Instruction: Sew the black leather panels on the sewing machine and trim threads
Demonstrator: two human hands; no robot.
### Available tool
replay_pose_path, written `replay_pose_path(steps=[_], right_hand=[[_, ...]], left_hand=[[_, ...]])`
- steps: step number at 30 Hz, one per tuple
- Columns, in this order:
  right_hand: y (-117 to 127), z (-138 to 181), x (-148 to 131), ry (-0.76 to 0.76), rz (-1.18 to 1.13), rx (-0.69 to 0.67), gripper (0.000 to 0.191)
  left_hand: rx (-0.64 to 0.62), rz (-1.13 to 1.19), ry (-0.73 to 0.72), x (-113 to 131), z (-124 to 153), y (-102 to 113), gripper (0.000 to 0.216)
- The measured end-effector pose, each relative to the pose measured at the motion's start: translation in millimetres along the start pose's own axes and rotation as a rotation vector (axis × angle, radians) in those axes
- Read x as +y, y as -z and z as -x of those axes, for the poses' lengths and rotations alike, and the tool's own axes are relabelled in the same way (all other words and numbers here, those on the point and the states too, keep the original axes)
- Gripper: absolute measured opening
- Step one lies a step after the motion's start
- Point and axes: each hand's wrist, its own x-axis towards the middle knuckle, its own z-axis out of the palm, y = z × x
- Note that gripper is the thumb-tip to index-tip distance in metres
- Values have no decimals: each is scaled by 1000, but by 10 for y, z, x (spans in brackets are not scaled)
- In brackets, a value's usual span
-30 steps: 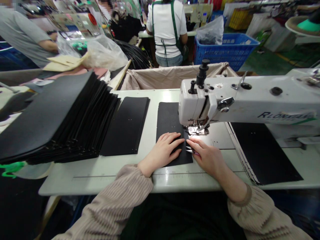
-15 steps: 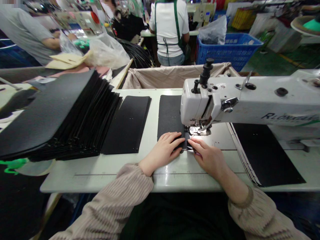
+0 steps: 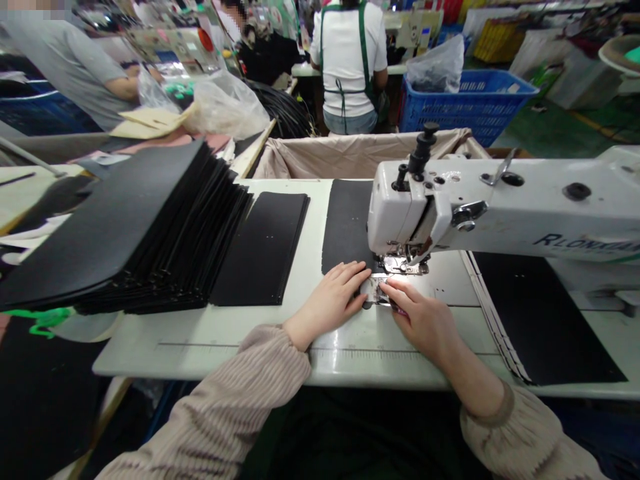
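Note:
A black panel (image 3: 347,227) lies flat on the pale table (image 3: 270,340), its right part beneath the head of the white sewing machine (image 3: 400,210). My left hand (image 3: 336,297) rests flat with fingers outstretched at the panel's near edge. Just in front of the presser foot (image 3: 400,262), the shiny metal plate (image 3: 373,290) lies bare between my hands. My right hand (image 3: 423,320) is curled low beside it, the index finger pointing at the plate. Small thread snips (image 3: 399,309) with a purple part show under its fingers, mostly hidden.
Left of the machine stand a tall leaning stack of black panels (image 3: 165,233) and a smaller, neat pile (image 3: 263,250). More pale-edged panels (image 3: 545,313) lie to the right. Behind the table are a cloth-lined bin (image 3: 320,157), a blue crate (image 3: 465,110) and co-workers.
The black panel has slid away from me under the machine head, baring the metal plate in front of the foot. My hands have barely moved; the view has shifted slightly.

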Motion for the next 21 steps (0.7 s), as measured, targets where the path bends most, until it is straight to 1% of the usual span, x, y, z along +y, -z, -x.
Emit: replay_pose_path(steps=[5,11,18,21], right_hand=[[-9,0,0,4,1,17,48],[-13,-10,-1,1,-8,16,48],[-37,-5,3,1,-32,19,47],[-30,12,-5,-2,-90,36,47]], left_hand=[[-37,-15,10,-17,-28,-3,55],[-57,-31,18,-25,-36,-5,58],[-46,-15,33,-27,-43,-16,59],[-37,-6,41,-21,-46,-18,58]])
